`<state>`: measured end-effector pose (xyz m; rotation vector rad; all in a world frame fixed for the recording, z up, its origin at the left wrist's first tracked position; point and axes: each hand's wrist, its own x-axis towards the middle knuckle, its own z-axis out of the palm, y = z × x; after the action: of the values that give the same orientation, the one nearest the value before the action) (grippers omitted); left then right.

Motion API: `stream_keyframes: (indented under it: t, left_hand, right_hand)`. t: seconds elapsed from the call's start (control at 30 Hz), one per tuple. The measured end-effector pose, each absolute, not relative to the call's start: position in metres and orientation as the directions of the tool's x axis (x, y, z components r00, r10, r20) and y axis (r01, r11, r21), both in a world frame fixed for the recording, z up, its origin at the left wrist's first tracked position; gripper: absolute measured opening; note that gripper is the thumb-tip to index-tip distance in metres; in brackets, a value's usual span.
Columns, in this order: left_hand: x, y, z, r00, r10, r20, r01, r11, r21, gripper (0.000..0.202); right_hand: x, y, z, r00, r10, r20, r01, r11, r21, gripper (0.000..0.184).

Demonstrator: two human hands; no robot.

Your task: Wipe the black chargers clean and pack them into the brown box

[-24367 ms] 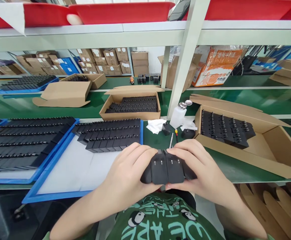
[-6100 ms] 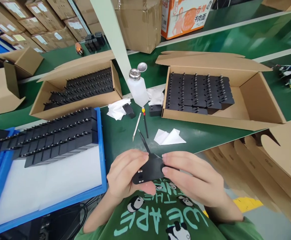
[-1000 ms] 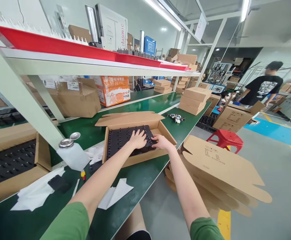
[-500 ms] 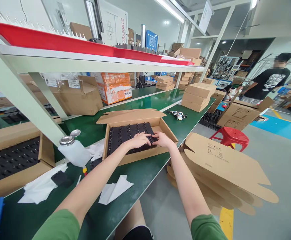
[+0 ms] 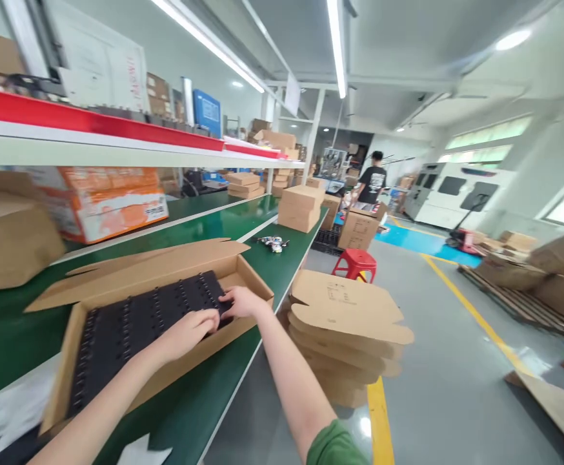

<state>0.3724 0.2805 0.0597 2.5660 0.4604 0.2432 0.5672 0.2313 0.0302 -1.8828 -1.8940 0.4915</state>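
Observation:
An open cardboard box (image 5: 166,384) lies on the green bench with its lid flap folded back. Rows of black parts (image 5: 139,326) with small raised knobs fill most of it, leaving a bare strip at the right end. My left hand (image 5: 195,330) has its fingers curled down at the near right corner of the rows. At the right end of the same rows, my right hand (image 5: 241,303) pinches the edge of the last black part. The fingertips of both hands are partly hidden against the dark parts.
Behind the box are a small multicoloured gadget (image 5: 273,243) and stacked cartons (image 5: 301,208). Flattened cardboard (image 5: 350,300) is piled right of the bench, near a red stool (image 5: 355,263). A shelf (image 5: 131,157) runs overhead; a person (image 5: 373,184) stands far off.
The view has swung to the right, so the box now appears further left and larger. Both hands stay at the right end of the black parts; the left fingers are more curled.

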Motion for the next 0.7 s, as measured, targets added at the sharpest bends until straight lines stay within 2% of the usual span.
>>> stream_keyframes:
  t: [0.13,0.23,0.3,0.37,0.43,0.5,0.57,0.6,0.63,0.7]
  left_hand:
    - [0.372,0.276,0.057,0.889,0.427,0.164,0.3,-0.816,0.494,0.031]
    - [0.368,0.253,0.062,0.841,0.488,0.234,0.345,-0.817,0.463,0.037]
    - [0.359,0.228,0.067,0.836,0.476,0.272,0.32,-0.827,0.462,0.036]
    - [0.348,0.199,0.068,0.865,0.424,0.269,0.235,-0.815,0.53,0.035]
    - [0.338,0.173,0.059,0.902,0.408,0.137,0.192,-0.666,0.721,0.041]
    - [0.334,0.154,0.042,0.895,0.424,-0.142,0.274,-0.269,0.924,0.057]
    - [0.34,0.141,0.028,0.875,0.326,-0.358,0.322,0.16,0.933,0.079]
    - [0.346,0.136,0.025,0.886,0.267,-0.38,0.304,0.285,0.909,0.087]
    - [0.353,0.131,0.024,0.914,0.227,-0.337,0.258,0.316,0.913,0.092]
    - [0.369,0.118,0.032,0.966,0.217,-0.139,0.097,0.193,0.976,0.086]
  right_hand:
    - [0.57,0.237,0.025,0.044,0.998,0.052,0.848,-0.01,-0.529,0.03]
    - [0.57,0.236,0.031,0.05,0.997,0.065,0.822,-0.004,-0.569,0.03]
    - [0.57,0.226,0.045,0.063,0.992,0.108,0.796,0.015,-0.606,0.037]
    - [0.564,0.2,0.062,0.118,0.974,0.196,0.766,0.037,-0.641,0.05]
    - [0.549,0.157,0.072,0.223,0.924,0.312,0.739,0.048,-0.672,0.061]
    - [0.526,0.103,0.063,0.343,0.842,0.416,0.72,0.048,-0.692,0.062]
    - [0.501,0.053,0.034,0.464,0.732,0.499,0.699,0.043,-0.714,0.062]
    - [0.492,0.032,0.014,0.419,0.778,0.468,0.69,0.062,-0.721,0.066]
    - [0.486,0.014,-0.006,0.393,0.84,0.375,0.649,0.035,-0.76,0.07]
    - [0.483,-0.011,-0.042,0.568,0.811,0.14,0.439,-0.155,-0.885,0.063]
